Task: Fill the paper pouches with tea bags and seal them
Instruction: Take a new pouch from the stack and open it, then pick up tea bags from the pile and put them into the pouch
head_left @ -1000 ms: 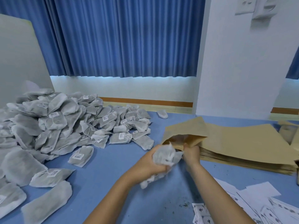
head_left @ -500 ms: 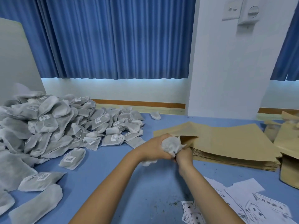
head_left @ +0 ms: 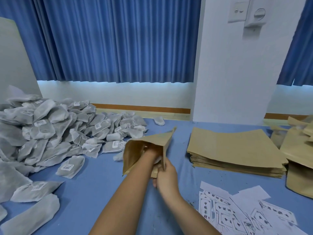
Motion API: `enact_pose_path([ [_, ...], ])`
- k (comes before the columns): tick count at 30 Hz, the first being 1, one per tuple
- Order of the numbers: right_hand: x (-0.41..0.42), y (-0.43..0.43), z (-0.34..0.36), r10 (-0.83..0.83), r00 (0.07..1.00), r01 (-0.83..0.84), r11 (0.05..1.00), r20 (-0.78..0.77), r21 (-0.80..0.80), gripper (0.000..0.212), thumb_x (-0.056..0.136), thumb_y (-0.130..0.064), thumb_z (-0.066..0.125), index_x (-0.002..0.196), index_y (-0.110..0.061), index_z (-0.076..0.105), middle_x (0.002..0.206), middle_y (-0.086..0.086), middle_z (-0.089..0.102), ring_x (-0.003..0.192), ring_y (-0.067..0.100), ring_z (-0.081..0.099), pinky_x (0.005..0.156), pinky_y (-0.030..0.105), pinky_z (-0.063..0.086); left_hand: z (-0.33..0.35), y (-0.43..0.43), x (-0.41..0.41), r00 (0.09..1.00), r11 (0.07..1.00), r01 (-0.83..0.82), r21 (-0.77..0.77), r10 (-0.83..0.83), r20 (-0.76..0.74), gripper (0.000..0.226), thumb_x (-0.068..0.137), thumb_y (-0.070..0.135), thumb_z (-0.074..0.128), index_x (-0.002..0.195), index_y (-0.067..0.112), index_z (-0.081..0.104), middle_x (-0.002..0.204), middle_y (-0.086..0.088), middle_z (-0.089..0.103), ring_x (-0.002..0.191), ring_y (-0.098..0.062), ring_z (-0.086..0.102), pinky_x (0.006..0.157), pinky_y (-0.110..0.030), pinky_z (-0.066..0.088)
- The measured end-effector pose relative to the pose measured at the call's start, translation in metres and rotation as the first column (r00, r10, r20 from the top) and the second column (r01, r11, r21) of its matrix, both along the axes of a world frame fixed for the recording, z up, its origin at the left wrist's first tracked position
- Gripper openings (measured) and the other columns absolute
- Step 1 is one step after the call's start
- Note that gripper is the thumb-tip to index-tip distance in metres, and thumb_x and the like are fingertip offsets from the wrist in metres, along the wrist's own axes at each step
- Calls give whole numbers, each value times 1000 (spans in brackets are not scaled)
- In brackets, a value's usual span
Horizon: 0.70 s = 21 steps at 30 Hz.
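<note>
Blue tabletop (head_left: 101,187) spreading beneath both hands. Big heap of grey-white mesh tea bags (head_left: 50,133) lying left of left hand (head_left: 149,152). Flat stack of brown paper pouches (head_left: 233,150) lying right of right hand (head_left: 166,177). Scattered white printed paper slips (head_left: 237,212) lying beside right forearm. Open brown paper pouch (head_left: 152,139) hanging between hands, above tabletop, mouth gaping, far corner pointing up. Left hand reaching inside pouch, fingers hidden by paper wall, so cannot tell their grip. Right hand pinching pouch's right edge.

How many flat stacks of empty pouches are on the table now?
1: the flat stack lies on the table, right of the held pouch. Bulging pouches sit at the right edge; more may be out of frame.
</note>
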State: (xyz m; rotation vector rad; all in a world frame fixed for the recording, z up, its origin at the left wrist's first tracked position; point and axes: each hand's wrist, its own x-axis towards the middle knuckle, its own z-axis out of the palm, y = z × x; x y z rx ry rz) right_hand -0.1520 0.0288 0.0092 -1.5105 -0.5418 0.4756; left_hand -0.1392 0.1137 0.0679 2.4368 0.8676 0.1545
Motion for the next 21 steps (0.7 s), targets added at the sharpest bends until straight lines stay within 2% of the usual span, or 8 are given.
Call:
enact_pose_path([
  [3,19,0,5,-68,997,65,995,-43,-79,27,91,5,31,78,-10,49,57,9,48,33,12,41,35,19,32,13,-3,-3,988,986,155,-63,-155,11,47,99,45,40,143,27,39,141,9,41,123,-15,40,101,-28,29],
  [5,38,0,11,-130,986,127,991,-102,-35,27,91,5,33,71,-10,45,56,9,42,35,12,38,34,16,28,24,-11,-1,983,979,185,-80,-186,2,40,98,38,42,135,24,51,134,5,50,121,-18,47,90,-24,32],
  [8,61,6,21,-188,967,196,980,-174,33,29,89,3,34,70,-14,45,58,6,46,47,17,37,36,15,27,34,-8,-10,900,981,192,20,-184,395,32,86,9,46,89,24,75,93,-1,74,85,-16,68,69,-22,49],
  [11,76,12,25,-191,962,200,979,-197,27,30,87,4,29,72,-17,46,62,7,53,46,17,37,40,19,27,28,31,-29,627,986,-164,17,91,774,36,81,8,42,60,26,65,61,7,66,56,-9,62,52,-23,44],
  [13,81,15,28,-179,962,186,982,-207,13,29,86,5,28,76,-15,46,64,11,53,42,15,36,38,18,25,4,69,-37,753,890,-422,174,236,615,20,89,19,47,88,20,67,88,0,69,83,-17,64,67,-29,47],
  [15,84,19,29,-176,961,183,983,-213,17,31,85,6,27,74,-15,47,62,11,54,37,12,35,37,17,24,-39,100,-41,934,896,-356,265,350,73,49,93,43,49,133,17,46,134,-8,49,120,-27,49,92,-39,45],
  [17,89,25,29,-173,963,183,983,-205,33,32,84,7,28,71,-16,47,64,13,54,34,9,37,37,16,25,-83,117,-44,884,903,-290,316,379,-274,72,91,61,43,147,22,22,150,-8,25,134,-31,31,101,-44,37],
  [21,96,33,28,-162,962,176,984,-220,42,32,83,8,27,75,-12,49,70,16,53,30,5,40,38,14,25,-114,119,-35,912,817,-366,447,410,-3,44,91,42,52,126,15,46,126,-10,40,108,-28,51,77,-37,51],
])
